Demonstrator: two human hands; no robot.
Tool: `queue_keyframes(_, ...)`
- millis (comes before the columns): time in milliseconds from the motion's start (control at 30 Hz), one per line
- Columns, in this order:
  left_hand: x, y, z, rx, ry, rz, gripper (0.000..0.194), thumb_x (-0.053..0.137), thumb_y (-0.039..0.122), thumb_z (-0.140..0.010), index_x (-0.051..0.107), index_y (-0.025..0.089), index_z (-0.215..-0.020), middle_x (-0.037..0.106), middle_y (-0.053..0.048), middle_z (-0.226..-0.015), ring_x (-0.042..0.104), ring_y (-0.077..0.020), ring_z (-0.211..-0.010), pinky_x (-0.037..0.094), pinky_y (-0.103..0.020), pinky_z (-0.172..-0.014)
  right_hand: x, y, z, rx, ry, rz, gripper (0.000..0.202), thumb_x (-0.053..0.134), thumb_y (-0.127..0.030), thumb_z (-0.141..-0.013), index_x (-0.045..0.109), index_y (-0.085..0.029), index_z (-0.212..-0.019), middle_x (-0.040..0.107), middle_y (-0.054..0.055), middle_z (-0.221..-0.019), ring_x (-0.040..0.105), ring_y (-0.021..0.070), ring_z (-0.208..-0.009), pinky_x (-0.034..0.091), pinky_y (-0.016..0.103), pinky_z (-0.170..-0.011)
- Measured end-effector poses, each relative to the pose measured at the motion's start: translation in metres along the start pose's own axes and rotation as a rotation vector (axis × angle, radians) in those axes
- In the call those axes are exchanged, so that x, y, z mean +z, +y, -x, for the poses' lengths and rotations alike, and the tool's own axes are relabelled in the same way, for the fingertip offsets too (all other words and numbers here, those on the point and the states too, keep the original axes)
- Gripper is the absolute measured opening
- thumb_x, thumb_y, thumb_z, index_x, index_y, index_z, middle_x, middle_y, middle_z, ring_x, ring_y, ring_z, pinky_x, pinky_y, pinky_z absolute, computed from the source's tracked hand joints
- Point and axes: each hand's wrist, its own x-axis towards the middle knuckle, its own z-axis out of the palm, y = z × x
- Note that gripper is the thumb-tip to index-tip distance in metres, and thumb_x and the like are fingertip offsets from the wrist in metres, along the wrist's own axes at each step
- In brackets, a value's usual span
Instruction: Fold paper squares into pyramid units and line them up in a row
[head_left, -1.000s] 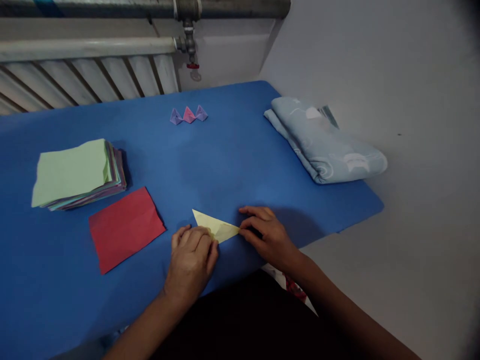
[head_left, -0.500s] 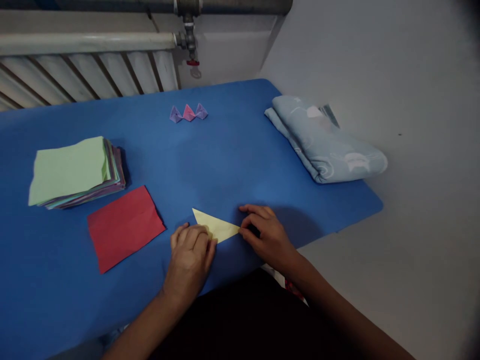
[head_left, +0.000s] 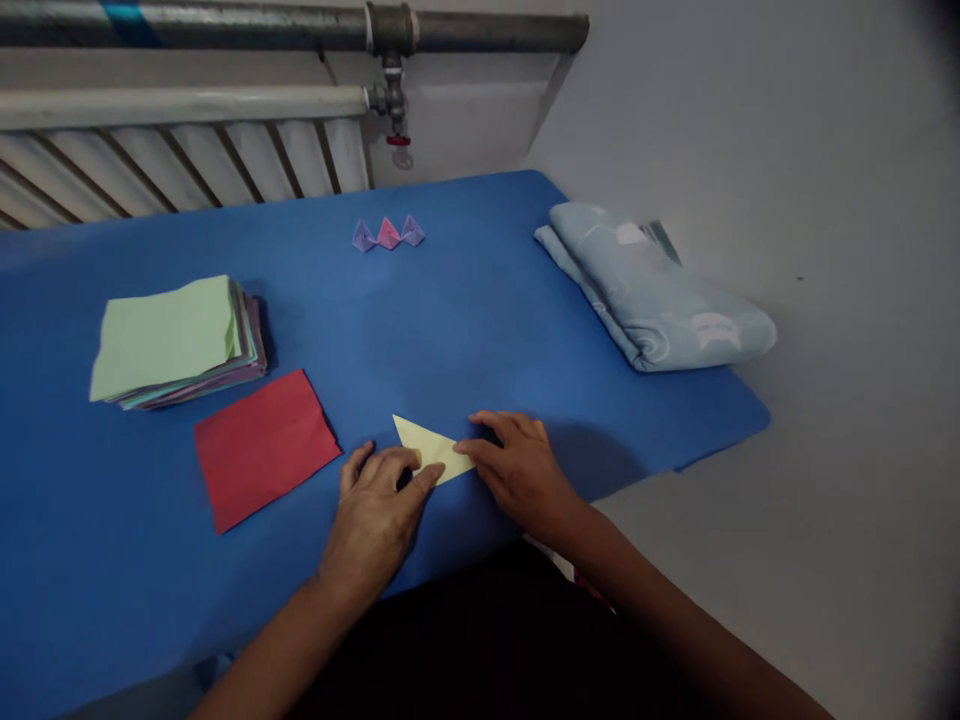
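A pale yellow piece of paper [head_left: 432, 446], folded into a triangle, lies on the blue tabletop near its front edge. My left hand [head_left: 375, 520] holds the paper's left part down, with thumb and fingertips on it. Over its right corner sits my right hand [head_left: 523, 468], index finger and thumb closed on the paper and hiding that corner. To the left of my left hand lies a flat red sheet of paper [head_left: 264, 450].
A stack of coloured paper [head_left: 169, 335], pale green on top, stands at the left. Three small folded paper pieces [head_left: 388, 234], two purple and one pink, sit at the back. A folded grey-blue cloth [head_left: 645, 285] lies by the right wall. Behind the table is a radiator [head_left: 187, 108].
My right hand has slid a little left along the yellow paper, covering more of its right corner. My left thumb has moved onto the paper. The view has shifted slightly.
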Motion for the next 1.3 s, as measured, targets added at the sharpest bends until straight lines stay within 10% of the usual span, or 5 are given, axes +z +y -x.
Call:
queue_keyframes(467,-0.002,0.000,0.014,0.029,0.070,0.032,0.027,0.048,0.011,-0.091,0.065,0.022,-0.109,0.065,-0.010,-0.113,0.060,-0.0220,-0.107,0.040,-0.049,-0.100,-0.015,-0.026,-0.038,0.147,-0.255,0.013,0.014,0.058,-0.020,-0.079,0.061,-0.015,-0.091,0.067,0.009,-0.089,0.059,0.0209,-0.079,0.034,0.032,-0.070)
queue_keyframes(633,-0.006,-0.006,0.009,-0.264,0.132,0.327,0.021,0.053,0.021,-0.089,0.064,0.022,-0.108,0.066,-0.008,-0.109,0.061,-0.0217,-0.102,0.046,-0.043,-0.092,-0.017,-0.025,-0.035,0.157,-0.218,-0.109,0.012,0.056,-0.014,-0.076,0.056,-0.018,-0.065,0.060,0.000,-0.069,0.051,0.0134,-0.064,0.031,0.030,-0.068)
queue_keyframes(833,-0.016,-0.017,-0.040,-0.819,0.082,1.068,0.038,0.069,0.035,-0.074,0.063,0.016,-0.106,0.069,-0.007,-0.089,0.064,-0.0183,-0.080,0.050,-0.031,-0.071,-0.020,-0.012,-0.047,0.294,-0.065,-0.611,0.017,0.058,-0.026,-0.078,0.055,-0.018,-0.063,0.049,-0.004,-0.061,0.044,0.0106,-0.059,0.032,0.024,-0.059)
queue_keyframes(1100,-0.024,-0.038,-0.121,-0.699,0.193,1.170,0.026,0.073,0.039,-0.070,0.068,0.014,-0.069,0.062,-0.001,-0.060,0.051,-0.0111,-0.057,0.038,-0.023,-0.057,-0.043,-0.002,-0.119,0.288,0.071,-0.846,0.019,0.060,-0.032,-0.075,0.055,-0.017,-0.064,0.046,-0.005,-0.060,0.039,0.0090,-0.058,0.030,0.022,-0.054)
queue_keyframes(1300,-0.017,-0.063,-0.139,-0.732,0.370,1.368,0.033,0.077,0.045,-0.067,0.070,0.013,-0.074,0.067,-0.003,-0.065,0.058,-0.0133,-0.062,0.044,-0.024,-0.063,-0.043,-0.003,-0.163,0.173,0.061,-0.928,0.022,0.062,-0.035,-0.075,0.055,-0.017,-0.063,0.046,-0.005,-0.059,0.039,0.0092,-0.057,0.030,0.023,-0.055)
